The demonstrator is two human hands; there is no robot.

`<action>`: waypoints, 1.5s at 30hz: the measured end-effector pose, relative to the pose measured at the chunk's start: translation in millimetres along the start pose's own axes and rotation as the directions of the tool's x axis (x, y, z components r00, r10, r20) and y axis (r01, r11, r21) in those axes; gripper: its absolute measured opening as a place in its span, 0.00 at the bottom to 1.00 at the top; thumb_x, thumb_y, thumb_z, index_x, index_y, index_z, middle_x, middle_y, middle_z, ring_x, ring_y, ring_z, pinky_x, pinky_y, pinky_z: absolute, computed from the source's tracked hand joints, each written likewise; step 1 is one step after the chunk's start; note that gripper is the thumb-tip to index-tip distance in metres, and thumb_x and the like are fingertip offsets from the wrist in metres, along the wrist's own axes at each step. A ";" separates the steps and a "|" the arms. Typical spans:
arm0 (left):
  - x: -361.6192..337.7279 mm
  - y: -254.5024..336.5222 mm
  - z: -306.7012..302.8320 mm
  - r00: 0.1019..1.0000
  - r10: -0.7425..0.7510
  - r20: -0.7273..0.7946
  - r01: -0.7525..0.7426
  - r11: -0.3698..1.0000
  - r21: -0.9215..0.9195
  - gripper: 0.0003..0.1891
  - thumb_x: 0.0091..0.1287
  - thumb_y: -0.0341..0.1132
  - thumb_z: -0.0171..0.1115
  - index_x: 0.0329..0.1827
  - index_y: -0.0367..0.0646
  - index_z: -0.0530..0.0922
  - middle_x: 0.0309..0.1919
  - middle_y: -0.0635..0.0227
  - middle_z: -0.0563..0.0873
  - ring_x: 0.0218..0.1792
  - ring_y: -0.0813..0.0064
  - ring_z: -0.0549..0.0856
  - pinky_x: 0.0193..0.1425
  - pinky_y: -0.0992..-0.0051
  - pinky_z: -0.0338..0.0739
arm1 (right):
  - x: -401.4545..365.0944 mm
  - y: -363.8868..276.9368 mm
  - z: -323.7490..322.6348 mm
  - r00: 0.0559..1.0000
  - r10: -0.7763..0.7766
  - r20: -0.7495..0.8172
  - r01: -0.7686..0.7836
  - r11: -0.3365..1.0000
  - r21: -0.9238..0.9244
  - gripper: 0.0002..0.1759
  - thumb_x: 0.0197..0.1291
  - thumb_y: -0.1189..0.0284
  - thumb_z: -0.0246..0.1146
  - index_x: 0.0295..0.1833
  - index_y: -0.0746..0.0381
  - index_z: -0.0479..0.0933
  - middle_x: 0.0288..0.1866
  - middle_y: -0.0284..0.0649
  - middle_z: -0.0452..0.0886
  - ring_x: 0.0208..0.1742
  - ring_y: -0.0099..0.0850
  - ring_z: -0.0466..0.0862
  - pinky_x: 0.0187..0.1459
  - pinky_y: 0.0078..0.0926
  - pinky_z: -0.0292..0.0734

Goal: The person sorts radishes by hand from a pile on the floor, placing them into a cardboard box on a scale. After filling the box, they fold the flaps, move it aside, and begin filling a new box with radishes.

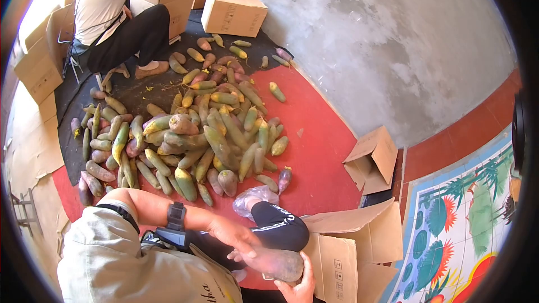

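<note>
the thick radish (289, 266) lies low before you, probably heavy and stiff. your right hand (303, 287) cups its wide end, a good hold; your left hand (238, 235) is blurred, its grip i cannot tell.

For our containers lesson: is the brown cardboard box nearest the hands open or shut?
Open: the brown cardboard box has its flaps spread outward.

"tha" (212, 293) on shirt (112, 252) (rest unclear)
</note>
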State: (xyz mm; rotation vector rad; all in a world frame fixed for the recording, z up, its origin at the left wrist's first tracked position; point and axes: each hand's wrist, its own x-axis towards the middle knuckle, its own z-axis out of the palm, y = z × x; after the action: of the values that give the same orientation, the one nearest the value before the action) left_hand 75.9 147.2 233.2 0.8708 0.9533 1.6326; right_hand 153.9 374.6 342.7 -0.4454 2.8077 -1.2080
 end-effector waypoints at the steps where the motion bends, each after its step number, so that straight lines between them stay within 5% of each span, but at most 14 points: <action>1: 0.1 -0.8 -0.1 1.000 0.001 0.000 -0.001 1.000 0.008 0.17 0.67 0.43 0.51 0.45 0.36 0.70 0.29 0.72 0.74 0.30 0.82 0.76 0.29 0.82 0.73 | 0.1 1.3 0.8 1.000 0.011 0.006 -0.011 0.999 0.035 0.42 0.41 0.67 0.70 0.62 0.64 0.60 0.50 0.52 0.74 0.51 0.40 0.76 0.51 0.35 0.71; 11: 8.2 -5.6 -2.8 1.000 0.020 -0.009 -0.020 0.998 0.053 0.20 0.67 0.43 0.51 0.53 0.36 0.68 0.30 0.72 0.74 0.33 0.82 0.75 0.36 0.80 0.73 | -5.5 -3.1 -2.1 0.994 0.107 -0.024 -0.102 0.981 0.168 0.41 0.39 0.71 0.70 0.62 0.65 0.61 0.52 0.46 0.72 0.52 0.35 0.73 0.54 0.32 0.68; 16: 0.9 3.8 -10.1 0.988 0.080 -0.131 -0.069 0.994 0.082 0.23 0.68 0.43 0.50 0.61 0.40 0.64 0.32 0.73 0.75 0.36 0.81 0.75 0.43 0.78 0.72 | -12.7 1.2 -28.6 0.915 0.096 -0.393 -0.055 0.992 0.113 0.40 0.38 0.70 0.69 0.60 0.67 0.63 0.55 0.47 0.70 0.56 0.39 0.70 0.58 0.34 0.62; 20: -17.6 -19.4 -37.7 0.932 0.088 -0.352 -0.040 0.989 0.142 0.20 0.68 0.42 0.50 0.58 0.40 0.67 0.35 0.71 0.77 0.38 0.80 0.76 0.45 0.77 0.72 | -13.6 3.6 -63.1 0.670 -0.087 -0.738 -0.070 0.981 -0.179 0.40 0.42 0.60 0.70 0.59 0.69 0.64 0.56 0.51 0.69 0.57 0.42 0.69 0.59 0.36 0.62; 23: -41.7 -32.5 -57.7 0.824 0.080 -0.561 0.078 0.965 0.251 0.20 0.66 0.46 0.51 0.53 0.41 0.72 0.40 0.67 0.78 0.40 0.78 0.77 0.49 0.76 0.71 | -18.9 28.1 -84.3 0.431 -0.298 -0.851 -0.208 0.885 -0.416 0.38 0.46 0.62 0.69 0.59 0.71 0.64 0.56 0.55 0.70 0.57 0.45 0.70 0.59 0.36 0.63; 26: -61.8 -51.3 -73.3 0.670 -0.056 -0.740 0.188 0.977 0.097 0.22 0.64 0.49 0.53 0.53 0.41 0.72 0.38 0.68 0.80 0.40 0.77 0.78 0.47 0.75 0.72 | -22.4 48.6 -94.7 0.365 -0.205 -0.908 -0.315 0.891 -0.328 0.36 0.48 0.63 0.69 0.58 0.72 0.64 0.57 0.56 0.69 0.57 0.46 0.70 0.59 0.37 0.63; 32: -88.2 -70.0 -82.2 0.459 -0.210 -0.863 0.301 0.951 -0.071 0.22 0.63 0.49 0.53 0.50 0.40 0.74 0.35 0.66 0.82 0.39 0.75 0.80 0.45 0.75 0.74 | -22.2 66.7 -91.8 0.477 0.053 -0.877 -0.603 0.746 -0.283 0.34 0.52 0.57 0.64 0.57 0.71 0.66 0.56 0.56 0.70 0.56 0.47 0.71 0.57 0.36 0.64; 38: -118.9 -127.3 -112.8 0.221 -0.032 -0.975 0.563 0.820 0.101 0.22 0.59 0.50 0.56 0.45 0.40 0.77 0.37 0.59 0.83 0.42 0.65 0.81 0.46 0.71 0.74 | -20.2 76.7 -95.7 0.530 -0.018 -0.848 -0.588 0.712 -0.383 0.28 0.57 0.57 0.58 0.55 0.69 0.69 0.51 0.55 0.74 0.51 0.48 0.74 0.52 0.38 0.68; 40: -124.9 -132.4 -117.1 0.074 0.017 -0.997 0.613 0.788 0.059 0.22 0.58 0.49 0.57 0.45 0.40 0.77 0.38 0.57 0.82 0.43 0.61 0.80 0.48 0.69 0.73 | -20.7 80.2 -97.0 0.541 -0.037 -0.840 -0.583 0.704 -0.406 0.25 0.59 0.58 0.57 0.52 0.68 0.71 0.48 0.54 0.75 0.48 0.48 0.75 0.50 0.37 0.69; 45: -131.8 -126.4 -115.0 -0.038 -0.070 -0.997 0.637 0.767 -0.078 0.23 0.58 0.46 0.58 0.50 0.39 0.74 0.43 0.56 0.81 0.46 0.63 0.80 0.50 0.70 0.73 | -18.5 77.6 -94.3 0.553 -0.065 -0.830 -0.580 0.685 -0.440 0.18 0.62 0.62 0.52 0.44 0.66 0.76 0.40 0.52 0.78 0.42 0.47 0.77 0.44 0.38 0.71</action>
State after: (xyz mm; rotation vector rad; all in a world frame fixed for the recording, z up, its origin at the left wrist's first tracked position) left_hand 54.3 22.2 58.6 -0.6029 2.3786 1.3294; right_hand 137.7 496.8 351.1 0.8170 3.8137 -0.1850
